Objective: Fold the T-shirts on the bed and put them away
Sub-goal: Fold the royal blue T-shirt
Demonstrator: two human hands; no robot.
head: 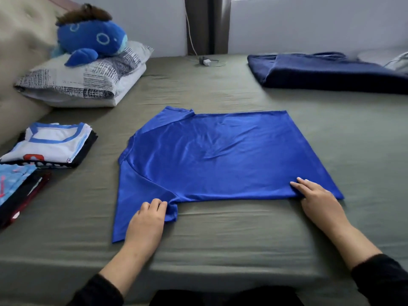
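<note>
Two bare forearms are seen. Black long sleeves are worn, pushed up well above the wrists. Left hand and right hand are bare; no rings or watch are visible. Short, light fingernails are seen on the right hand.

A shiny blue T-shirt is spread flat on the bed, collar to the left. Its near sleeve is pinched by the left hand; its near right corner is gripped by the right hand. Folded shirts are stacked at the left, a plush toy on a pillow beyond, and a dark blue blanket at far right.
</note>
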